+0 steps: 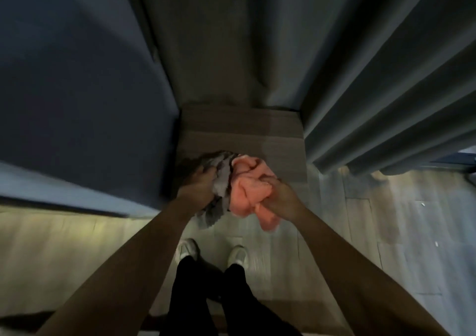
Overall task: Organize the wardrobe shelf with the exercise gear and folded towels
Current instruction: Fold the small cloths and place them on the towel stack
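A crumpled pink towel (247, 185) hangs in front of me, gripped by my right hand (279, 197) along its right side. Beside it on the left is a bunched grey towel (220, 181), held by my left hand (199, 187), whose fingers curl over its top. The two towels touch each other in mid-air above the floor. Both arms reach forward from the bottom of the view. No wardrobe shelf shows in this dim frame.
A dark blue panel or door (85, 90) fills the left. Grey pleated curtains (381, 90) hang on the right. Between them lies a narrow strip of wood-look floor (242, 134). My white shoes (238, 254) and dark trousers stand below.
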### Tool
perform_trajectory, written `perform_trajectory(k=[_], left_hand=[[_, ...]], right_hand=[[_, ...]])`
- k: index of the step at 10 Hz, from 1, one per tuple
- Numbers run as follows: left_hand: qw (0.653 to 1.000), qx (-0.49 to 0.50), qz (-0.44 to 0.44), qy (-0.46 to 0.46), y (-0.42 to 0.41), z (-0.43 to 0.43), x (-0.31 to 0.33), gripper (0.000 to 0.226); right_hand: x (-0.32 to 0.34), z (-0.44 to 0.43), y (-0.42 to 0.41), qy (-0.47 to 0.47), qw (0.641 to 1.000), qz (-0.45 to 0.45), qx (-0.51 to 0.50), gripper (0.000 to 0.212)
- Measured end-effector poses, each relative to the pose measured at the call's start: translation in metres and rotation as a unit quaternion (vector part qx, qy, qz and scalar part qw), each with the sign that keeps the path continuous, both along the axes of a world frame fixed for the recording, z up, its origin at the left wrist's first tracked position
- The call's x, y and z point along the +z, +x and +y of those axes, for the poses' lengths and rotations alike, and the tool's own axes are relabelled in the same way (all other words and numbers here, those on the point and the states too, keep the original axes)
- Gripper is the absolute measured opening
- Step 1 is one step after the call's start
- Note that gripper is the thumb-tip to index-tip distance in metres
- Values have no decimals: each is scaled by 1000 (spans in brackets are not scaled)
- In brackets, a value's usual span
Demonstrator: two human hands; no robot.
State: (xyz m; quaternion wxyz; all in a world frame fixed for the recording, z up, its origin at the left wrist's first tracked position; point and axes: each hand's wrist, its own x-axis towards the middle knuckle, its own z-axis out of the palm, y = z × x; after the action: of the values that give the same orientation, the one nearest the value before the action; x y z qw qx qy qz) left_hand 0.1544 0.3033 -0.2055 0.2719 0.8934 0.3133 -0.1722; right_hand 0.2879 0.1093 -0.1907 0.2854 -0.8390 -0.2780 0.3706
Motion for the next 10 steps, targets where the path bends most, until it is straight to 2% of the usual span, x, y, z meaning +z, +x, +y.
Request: perform_trajectory(k=[1,2,4,7,10], left_hand=[[999,31,-16,10,-40,-2,30,60],[998,32,-42,29,-79,-1,51,54],[989,102,-104,16,-170,13,78,48],[972,200,-124,-3,-355,72,102,55],[937,309,-164,-6,-495,124,100,62]], right_hand=[[28,-4,-20,19,999,-23,28,64],[72,4,-54,29,997,-42,58,62],[86,49,-113,68,989,-30,128,55],[95,151,-282,62,969,10,240,82],[118,250,-398,37,941,26,334,57]])
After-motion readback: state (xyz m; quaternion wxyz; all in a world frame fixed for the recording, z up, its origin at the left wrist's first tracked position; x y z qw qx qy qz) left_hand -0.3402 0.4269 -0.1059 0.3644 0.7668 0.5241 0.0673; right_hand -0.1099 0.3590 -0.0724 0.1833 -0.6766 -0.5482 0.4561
